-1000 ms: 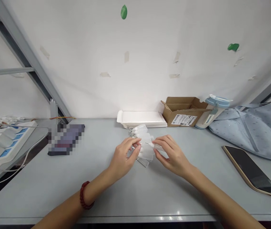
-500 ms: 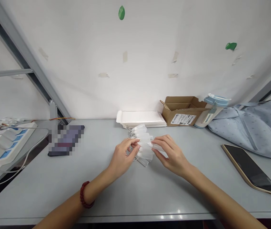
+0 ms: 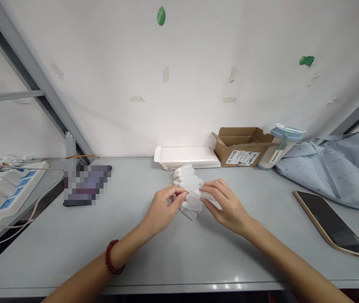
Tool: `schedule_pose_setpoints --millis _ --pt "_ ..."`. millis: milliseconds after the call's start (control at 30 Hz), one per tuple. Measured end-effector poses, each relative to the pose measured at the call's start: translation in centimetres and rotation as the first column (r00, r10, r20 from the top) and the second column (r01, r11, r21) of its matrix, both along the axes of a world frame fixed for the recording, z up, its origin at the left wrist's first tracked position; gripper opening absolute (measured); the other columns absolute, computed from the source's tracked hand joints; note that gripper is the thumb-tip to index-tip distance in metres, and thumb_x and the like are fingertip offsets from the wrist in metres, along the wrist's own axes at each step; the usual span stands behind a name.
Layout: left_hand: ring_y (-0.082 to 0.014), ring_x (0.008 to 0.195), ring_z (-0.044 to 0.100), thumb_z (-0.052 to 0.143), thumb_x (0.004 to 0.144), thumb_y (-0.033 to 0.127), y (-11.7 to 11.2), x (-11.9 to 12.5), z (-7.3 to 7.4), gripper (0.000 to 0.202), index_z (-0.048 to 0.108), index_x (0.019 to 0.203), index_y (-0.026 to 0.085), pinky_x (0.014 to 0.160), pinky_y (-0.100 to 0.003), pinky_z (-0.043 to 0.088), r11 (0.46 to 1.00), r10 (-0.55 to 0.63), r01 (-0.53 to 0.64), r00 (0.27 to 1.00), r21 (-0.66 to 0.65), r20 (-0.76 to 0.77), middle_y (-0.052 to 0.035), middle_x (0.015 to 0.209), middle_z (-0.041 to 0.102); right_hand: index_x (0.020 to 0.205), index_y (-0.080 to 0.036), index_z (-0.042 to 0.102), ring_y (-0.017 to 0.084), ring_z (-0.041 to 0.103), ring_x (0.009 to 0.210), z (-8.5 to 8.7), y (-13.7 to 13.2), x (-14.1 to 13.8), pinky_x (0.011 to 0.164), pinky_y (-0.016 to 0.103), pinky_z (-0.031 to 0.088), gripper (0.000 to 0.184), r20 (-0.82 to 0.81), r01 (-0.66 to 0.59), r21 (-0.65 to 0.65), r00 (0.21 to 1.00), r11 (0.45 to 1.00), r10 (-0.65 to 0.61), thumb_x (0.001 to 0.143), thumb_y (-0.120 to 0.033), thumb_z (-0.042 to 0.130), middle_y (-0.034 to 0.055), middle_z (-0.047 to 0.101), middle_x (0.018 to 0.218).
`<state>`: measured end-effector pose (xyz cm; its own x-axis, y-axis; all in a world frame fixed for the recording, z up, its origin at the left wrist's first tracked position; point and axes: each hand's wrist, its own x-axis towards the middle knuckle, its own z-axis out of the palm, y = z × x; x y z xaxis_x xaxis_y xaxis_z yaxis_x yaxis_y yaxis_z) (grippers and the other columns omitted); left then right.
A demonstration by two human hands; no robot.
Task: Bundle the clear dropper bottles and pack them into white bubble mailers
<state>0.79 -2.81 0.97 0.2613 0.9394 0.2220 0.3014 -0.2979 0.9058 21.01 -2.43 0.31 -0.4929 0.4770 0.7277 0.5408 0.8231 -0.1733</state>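
A small heap of translucent white plastic tags with metal rings (image 3: 189,185) lies at the middle of the grey table (image 3: 179,252). My left hand (image 3: 162,212), with a red bead bracelet on its wrist, pinches the ring end of one tag between thumb and fingers. My right hand (image 3: 226,206) pinches the other end of a tag just to the right. Both hands meet over the near side of the heap and hide part of it.
A stack of flat white cartons (image 3: 186,156) and an open cardboard box (image 3: 241,146) stand at the back by the wall. A blue-lidded cup (image 3: 278,147), a light blue cloth (image 3: 331,170) and a tablet (image 3: 332,225) sit right. A power strip (image 3: 5,189) lies left.
My left fingers have closed a little tighter on the tag. The hands stay over the heap, hardly moved.
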Motion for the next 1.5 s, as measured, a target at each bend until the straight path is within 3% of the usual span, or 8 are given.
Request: schedule_pose_setpoints --millis 200,467,800,1133,1500 --pt "-0.0101 0.061 0.047 0.054 0.083 0.038 0.3 -0.2 -0.1 0.025 0.064 0.08 0.015 0.058 -0.022 0.039 0.978 -0.059 0.094 0.981 -0.184 0.184 -0.0013 0.071 0.06 0.112 -0.018 0.05 0.019 0.05 0.081 0.1 -0.3 -0.1 0.068 0.034 0.047 0.031 0.026 -0.037 -0.011 0.999 0.999 0.037 0.083 -0.009 0.052 0.0101 0.058 0.094" --pt "-0.0085 0.057 0.046 0.055 0.082 0.038 0.5 -0.3 0.0 0.026 0.066 0.082 0.014 0.057 -0.023 0.04 0.959 -0.063 0.132 0.962 -0.25 0.266 -0.0015 0.07 0.06 0.108 -0.016 0.053 0.019 0.049 0.08 0.2 -0.5 -0.1 0.067 0.034 0.046 0.027 0.034 -0.054 -0.02 0.998 0.998 0.054 0.082 -0.008 0.053 0.0107 0.057 0.093" --pt "-0.0089 0.058 0.046 0.055 0.083 0.037 0.4 -0.3 0.0 0.025 0.066 0.082 0.015 0.057 -0.022 0.039 0.953 -0.087 0.16 0.958 -0.256 0.274 -0.001 0.069 0.059 0.105 -0.017 0.055 0.017 0.047 0.077 0.4 -0.7 -0.2 0.065 0.032 0.046 0.024 0.054 -0.055 -0.03 0.997 0.998 0.057 0.083 -0.008 0.051 0.0101 0.057 0.091" --pt "-0.0096 0.057 0.044 0.05 0.085 0.033 -1.2 0.7 0.1 0.023 0.057 0.07 0.016 0.055 -0.021 0.035 0.982 -0.072 0.09 0.991 -0.166 0.115 0.0014 0.065 0.054 0.102 -0.018 0.056 0.013 0.046 0.069 0.1 -1.3 -0.6 0.056 0.026 0.044 0.022 -0.015 -0.087 -0.035 0.996 0.996 0.086 0.084 -0.008 0.049 0.0064 0.05 0.083" --pt "-0.0105 0.057 0.044 0.046 0.087 0.035 -2.0 1.0 -0.2 0.027 0.055 0.07 0.017 0.054 -0.022 0.036 0.976 -0.075 0.105 0.985 -0.19 0.158 0.001 0.063 0.052 0.1 -0.018 0.056 0.013 0.053 0.068 -0.3 -2.0 -1.3 0.057 0.025 0.047 0.017 -0.067 -0.063 -0.079 0.996 0.995 0.058 0.086 -0.013 0.048 0.0064 0.05 0.084"
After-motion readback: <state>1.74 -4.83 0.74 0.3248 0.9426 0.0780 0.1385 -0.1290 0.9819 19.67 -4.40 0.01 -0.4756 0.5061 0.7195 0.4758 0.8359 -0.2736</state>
